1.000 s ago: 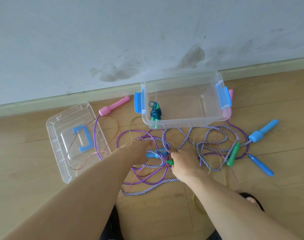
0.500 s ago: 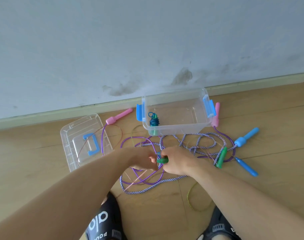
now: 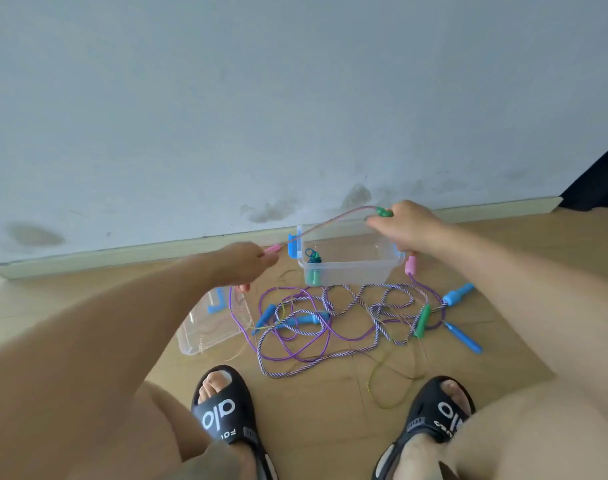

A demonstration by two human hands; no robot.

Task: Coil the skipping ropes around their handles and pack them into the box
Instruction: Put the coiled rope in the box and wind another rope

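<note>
My right hand (image 3: 408,227) grips a green handle (image 3: 383,213) lifted above the clear box (image 3: 351,273). A thin pinkish rope (image 3: 330,223) runs taut from that handle down to my left hand (image 3: 245,266), which pinches it left of the box. One coiled rope with green handles (image 3: 313,263) lies inside the box. On the floor in front sits a tangle: a purple rope (image 3: 295,355), a striped rope (image 3: 358,296), blue handles (image 3: 460,294), another green handle (image 3: 422,321) and pink handles (image 3: 410,265).
The clear lid (image 3: 209,327) with its blue grip lies on the wooden floor, left of the tangle. A pale wall and skirting board stand right behind the box. My feet in black sandals (image 3: 223,410) are planted close to the ropes.
Both hands have risen from the tangle on the floor. My right hand lifted the green handle up over the box, and the thin rope now stretches between my hands. The camera view rose.
</note>
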